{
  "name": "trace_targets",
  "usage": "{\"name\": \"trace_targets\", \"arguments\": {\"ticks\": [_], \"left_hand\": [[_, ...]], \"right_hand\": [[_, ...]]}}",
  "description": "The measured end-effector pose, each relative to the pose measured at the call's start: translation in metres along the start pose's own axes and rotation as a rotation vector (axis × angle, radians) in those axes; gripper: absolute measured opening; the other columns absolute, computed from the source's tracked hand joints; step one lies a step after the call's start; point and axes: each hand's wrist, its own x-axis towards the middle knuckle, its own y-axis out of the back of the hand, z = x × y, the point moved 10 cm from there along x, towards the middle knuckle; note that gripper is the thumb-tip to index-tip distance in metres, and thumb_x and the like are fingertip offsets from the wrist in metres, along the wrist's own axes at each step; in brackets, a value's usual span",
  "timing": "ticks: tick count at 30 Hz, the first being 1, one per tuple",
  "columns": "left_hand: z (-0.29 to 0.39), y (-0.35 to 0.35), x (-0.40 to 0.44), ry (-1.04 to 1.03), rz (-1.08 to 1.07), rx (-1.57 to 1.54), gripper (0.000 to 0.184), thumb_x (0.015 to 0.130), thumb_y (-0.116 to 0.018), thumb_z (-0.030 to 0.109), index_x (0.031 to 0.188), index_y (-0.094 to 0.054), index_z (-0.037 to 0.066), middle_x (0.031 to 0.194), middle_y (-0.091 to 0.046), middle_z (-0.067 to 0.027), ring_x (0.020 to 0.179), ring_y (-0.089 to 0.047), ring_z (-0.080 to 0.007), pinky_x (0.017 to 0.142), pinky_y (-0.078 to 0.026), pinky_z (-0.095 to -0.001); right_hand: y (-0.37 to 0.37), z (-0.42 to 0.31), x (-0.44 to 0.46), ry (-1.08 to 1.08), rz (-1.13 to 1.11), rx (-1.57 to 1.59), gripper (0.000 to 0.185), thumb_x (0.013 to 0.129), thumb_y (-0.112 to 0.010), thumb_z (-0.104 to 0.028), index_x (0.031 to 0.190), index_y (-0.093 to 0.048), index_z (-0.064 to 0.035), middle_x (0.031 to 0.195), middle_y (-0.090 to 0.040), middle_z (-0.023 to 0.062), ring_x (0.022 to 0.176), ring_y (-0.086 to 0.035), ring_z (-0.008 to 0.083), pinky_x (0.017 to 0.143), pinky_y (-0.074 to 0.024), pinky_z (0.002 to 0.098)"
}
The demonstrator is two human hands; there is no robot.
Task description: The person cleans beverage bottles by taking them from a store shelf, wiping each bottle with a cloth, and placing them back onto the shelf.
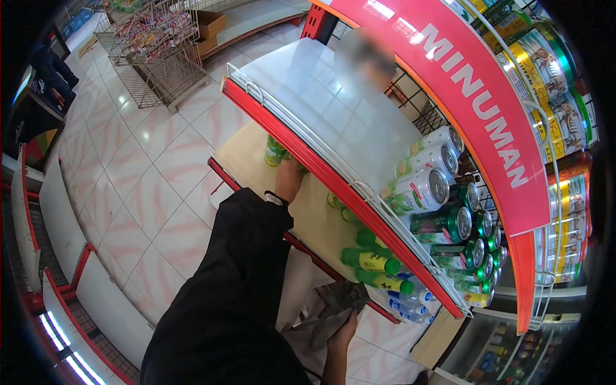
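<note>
My left hand (290, 178), with a watch at the wrist, reaches onto the beige lower shelf (242, 146) and closes around a green drink container (274, 153); whether it is a can or a bottle I cannot tell. The hand hides its lower part. Lower in view, my right hand (342, 330) grips a dark grey crumpled bag (324, 311). Green bottles with yellow labels (372, 260) lie toward the right on that same shelf in this tilted view. Clear bottles with blue caps (410, 305) sit beside them.
Several drink cans (449, 231) stand on the white upper shelf (321, 102), edged in red. A red MINUMAN sign (475, 102) arches above. Yellow tins (545, 83) are higher up. Wire baskets (154, 51) and white shelving (106, 308) flank the tiled floor (147, 173). Another person (54, 74) is far left.
</note>
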Motion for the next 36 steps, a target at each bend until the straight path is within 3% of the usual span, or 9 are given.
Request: {"name": "trace_targets", "arguments": {"ticks": [3,7,12,20,23,26,28,32,36], "left_hand": [[0.018,0.027,-0.004,-0.259,0.353,-0.017,0.013,0.068,-0.062,0.009,0.079,-0.059,0.003,0.073,-0.057,-0.0204,0.067,-0.055,-0.0357,0.057,-0.044,-0.043],[0.03,0.033,-0.007,-0.371,0.449,-0.067,0.011,0.07,-0.057,0.007,0.08,-0.059,0.003,0.072,-0.057,-0.0193,0.068,-0.055,-0.035,0.056,-0.044,-0.0431],[-0.003,0.011,0.009,-0.24,0.379,0.013,0.011,0.073,-0.053,0.007,0.082,-0.058,0.003,0.073,-0.057,-0.0177,0.07,-0.056,-0.0339,0.056,-0.044,-0.0427],[0.001,-0.003,0.013,-0.396,0.485,0.13,0.015,0.075,-0.052,0.014,0.088,-0.057,0.008,0.078,-0.058,-0.0111,0.069,-0.057,-0.0288,0.053,-0.044,-0.0383],[-0.029,-0.018,0.02,-0.081,0.301,-0.131,0.021,0.078,-0.053,0.013,0.097,-0.051,0.004,0.092,-0.052,-0.0095,0.088,-0.049,-0.026,0.073,-0.042,-0.0371],[-0.049,-0.035,0.025,-0.081,0.252,-0.171,0.024,0.077,-0.054,0.013,0.099,-0.05,0.003,0.094,-0.051,-0.0114,0.088,-0.05,-0.0272,0.073,-0.042,-0.0371],[-0.048,-0.03,0.023,-0.084,0.228,-0.193,0.026,0.077,-0.055,0.013,0.1,-0.049,0.002,0.095,-0.051,-0.0124,0.087,-0.05,-0.0278,0.073,-0.042,-0.0372],[-0.023,-0.027,0.014,-0.222,0.077,0.113,0.031,0.074,-0.057,0.012,0.101,-0.048,0.001,0.097,-0.052,-0.0162,0.086,-0.051,-0.0307,0.073,-0.043,-0.0372],[0.002,0.007,-0.024,-0.405,0.361,0.075,0.022,0.069,-0.063,0.013,0.086,-0.054,0.002,0.077,-0.057,-0.0158,0.069,-0.054,-0.0327,0.062,-0.044,-0.0423]], "right_hand": [[0.0,0.002,0.001,0.002,-0.016,0.008,0.04,0.09,-0.033,-0.031,0.116,-0.043,-0.0026,0.108,-0.052,0.0098,0.097,-0.051,0.0223,0.086,-0.0385,0.0318],[0.0,0.002,0.001,-0.013,-0.016,0.026,0.04,0.09,-0.033,-0.031,0.116,-0.043,-0.0024,0.109,-0.052,0.0101,0.097,-0.051,0.0223,0.086,-0.0386,0.0319],[-0.001,0.006,0.006,-0.039,-0.011,0.026,0.039,0.09,-0.032,-0.03,0.116,-0.043,-0.0026,0.109,-0.052,0.0106,0.097,-0.051,0.0227,0.085,-0.0392,0.0324],[0.003,0.006,0.014,-0.034,-0.018,0.02,0.04,0.09,-0.032,-0.031,0.116,-0.043,-0.0027,0.109,-0.052,0.0111,0.097,-0.051,0.0238,0.085,-0.0401,0.0338],[0.0,0.008,0.012,-0.041,-0.017,0.025,0.041,0.09,-0.031,-0.031,0.116,-0.043,-0.0025,0.109,-0.052,0.0112,0.097,-0.051,0.0241,0.084,-0.0402,0.0339],[0.001,0.01,0.008,-0.047,-0.005,0.026,0.041,0.09,-0.031,-0.032,0.116,-0.043,-0.0023,0.109,-0.052,0.0114,0.097,-0.051,0.0244,0.085,-0.0402,0.034],[0.005,0.012,0.009,-0.037,0.002,0.02,0.042,0.09,-0.03,-0.032,0.116,-0.043,-0.0021,0.108,-0.052,0.0113,0.097,-0.051,0.0242,0.085,-0.0401,0.0337],[0.003,0.001,0.002,-0.003,-0.016,-0.04,0.042,0.09,-0.031,-0.032,0.115,-0.044,-0.0017,0.108,-0.052,0.0109,0.098,-0.051,0.0235,0.085,-0.0397,0.0331],[-0.009,-0.01,-0.015,0.003,0.019,-0.003,0.04,0.09,-0.033,-0.03,0.115,-0.044,-0.0015,0.108,-0.053,0.0102,0.097,-0.051,0.0227,0.085,-0.0391,0.0324]]}}
